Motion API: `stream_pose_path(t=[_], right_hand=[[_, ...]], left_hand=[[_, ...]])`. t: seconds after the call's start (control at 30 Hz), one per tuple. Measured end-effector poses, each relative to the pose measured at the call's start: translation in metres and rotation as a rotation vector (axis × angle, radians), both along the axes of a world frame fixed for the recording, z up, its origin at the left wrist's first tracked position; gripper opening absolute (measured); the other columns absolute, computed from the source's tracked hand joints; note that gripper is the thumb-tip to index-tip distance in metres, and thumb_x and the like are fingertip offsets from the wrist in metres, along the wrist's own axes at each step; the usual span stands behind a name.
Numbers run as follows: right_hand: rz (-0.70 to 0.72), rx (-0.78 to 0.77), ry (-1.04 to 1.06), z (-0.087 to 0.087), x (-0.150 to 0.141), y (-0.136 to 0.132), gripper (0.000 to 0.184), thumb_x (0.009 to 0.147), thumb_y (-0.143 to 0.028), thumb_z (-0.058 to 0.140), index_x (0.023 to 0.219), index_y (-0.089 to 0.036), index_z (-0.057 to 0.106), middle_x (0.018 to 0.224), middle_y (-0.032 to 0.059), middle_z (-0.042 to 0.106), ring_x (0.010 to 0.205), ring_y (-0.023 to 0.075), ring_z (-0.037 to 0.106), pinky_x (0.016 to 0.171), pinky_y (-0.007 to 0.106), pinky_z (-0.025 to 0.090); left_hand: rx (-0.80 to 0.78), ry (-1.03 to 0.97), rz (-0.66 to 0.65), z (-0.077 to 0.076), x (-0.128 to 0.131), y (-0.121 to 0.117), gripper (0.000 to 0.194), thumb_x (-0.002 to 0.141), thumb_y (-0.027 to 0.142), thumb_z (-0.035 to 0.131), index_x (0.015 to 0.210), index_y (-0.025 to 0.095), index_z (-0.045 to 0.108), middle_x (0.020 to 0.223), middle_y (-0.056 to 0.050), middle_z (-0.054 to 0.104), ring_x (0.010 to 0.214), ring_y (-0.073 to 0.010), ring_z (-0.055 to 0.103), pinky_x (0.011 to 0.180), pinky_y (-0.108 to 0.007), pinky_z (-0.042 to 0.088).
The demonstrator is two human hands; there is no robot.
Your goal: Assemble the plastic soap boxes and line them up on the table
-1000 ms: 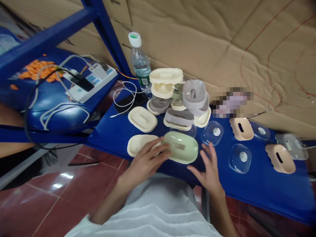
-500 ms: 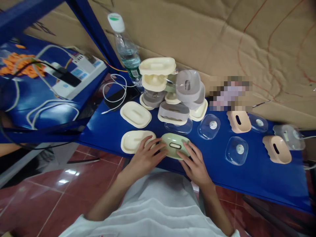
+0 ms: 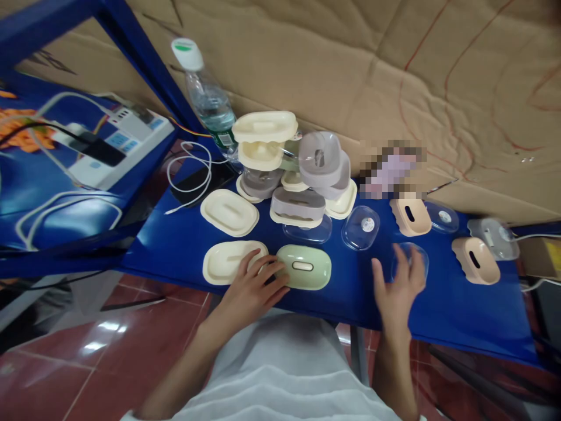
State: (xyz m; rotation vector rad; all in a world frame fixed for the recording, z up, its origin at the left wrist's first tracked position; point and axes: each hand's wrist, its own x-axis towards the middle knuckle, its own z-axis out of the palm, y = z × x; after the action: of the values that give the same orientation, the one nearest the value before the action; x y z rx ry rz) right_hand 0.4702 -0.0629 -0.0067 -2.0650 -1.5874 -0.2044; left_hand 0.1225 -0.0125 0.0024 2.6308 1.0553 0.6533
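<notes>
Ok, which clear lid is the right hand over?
The clear lid left of the front peach box: the right hand partly hides it, while no hand covers the other clear lids.

Beyond the left grip (image 3: 253,289) is a water bottle (image 3: 213,112). Left of that grip lie a power strip (image 3: 97,169) and orange pieces (image 3: 27,142).

Honestly can't make out a single word here. The clear lids (image 3: 354,235) have round white stickers (image 3: 367,224), but the tiny print is just mush. Bottle (image 3: 209,105) has what looks like a barcode on its green label (image 3: 224,140), plus green marking on the white cap (image 3: 187,55), too blurry. Dark marks on the cardboard (image 3: 272,52), upper left: unreadable too.
</notes>
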Motion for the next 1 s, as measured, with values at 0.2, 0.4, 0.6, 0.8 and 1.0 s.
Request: stream_pose_path(t=[0.2, 0.4, 0.6, 0.8, 1.0], right_hand=[[-0.340, -0.204, 0.063, -0.006, 0.048, -0.027, 0.093, 0.090, -0.067, 0.076, 0.164, -0.017, 0.047, 0.162, 0.0357, 0.045, 0.148, 0.0565, 0.048, 0.114, 0.076, 0.043], [0.537, -0.185, 0.164, 0.015, -0.013, -0.031, 0.069, 0.098, -0.042, 0.073, 0.160, -0.028, 0.049, 0.172, 0.0165, 0.039, 0.157, 0.0381, 0.044, 0.122, 0.058, 0.049], [0.898, -0.252, 0.062, 0.013, -0.054, 0.000, 0.067, 0.097, -0.034, 0.072, 0.160, -0.030, 0.052, 0.173, 0.0129, 0.040, 0.159, 0.0366, 0.039, 0.125, 0.062, 0.042], [0.919, -0.263, -0.011, 0.006, -0.057, 0.012, 0.070, 0.098, -0.034, 0.072, 0.164, -0.035, 0.048, 0.170, 0.0097, 0.045, 0.160, 0.0369, 0.037, 0.123, 0.061, 0.046], [0.951, -0.234, -0.022, -0.002, -0.049, 0.011, 0.071, 0.097, -0.044, 0.079, 0.161, -0.030, 0.052, 0.170, 0.0139, 0.044, 0.165, 0.0366, 0.028, 0.125, 0.056, 0.047]], left_hand=[[-0.031, -0.018, -0.090, 0.005, 0.012, 0.003, 0.012, 0.103, 0.022, 0.068, 0.114, 0.024, 0.072, 0.123, -0.006, 0.076, 0.125, -0.0267, 0.067, 0.122, -0.055, 0.041], [-0.031, -0.114, -0.041, -0.002, 0.016, 0.003, 0.046, 0.103, 0.024, 0.069, 0.147, 0.023, 0.055, 0.139, -0.015, 0.067, 0.128, -0.0271, 0.067, 0.112, -0.049, 0.056], [-0.125, -0.188, -0.023, -0.007, 0.012, -0.002, 0.059, 0.106, 0.023, 0.065, 0.161, 0.025, 0.042, 0.148, -0.016, 0.061, 0.136, -0.0272, 0.065, 0.108, -0.044, 0.062], [-0.117, -0.091, -0.010, -0.004, 0.010, -0.001, 0.048, 0.105, 0.028, 0.066, 0.151, 0.024, 0.055, 0.147, -0.016, 0.063, 0.137, -0.0321, 0.063, 0.114, -0.056, 0.057], [-0.043, -0.115, -0.034, -0.003, 0.016, 0.000, 0.045, 0.104, 0.028, 0.069, 0.146, 0.019, 0.059, 0.147, -0.019, 0.061, 0.138, -0.0323, 0.062, 0.112, -0.053, 0.059]])
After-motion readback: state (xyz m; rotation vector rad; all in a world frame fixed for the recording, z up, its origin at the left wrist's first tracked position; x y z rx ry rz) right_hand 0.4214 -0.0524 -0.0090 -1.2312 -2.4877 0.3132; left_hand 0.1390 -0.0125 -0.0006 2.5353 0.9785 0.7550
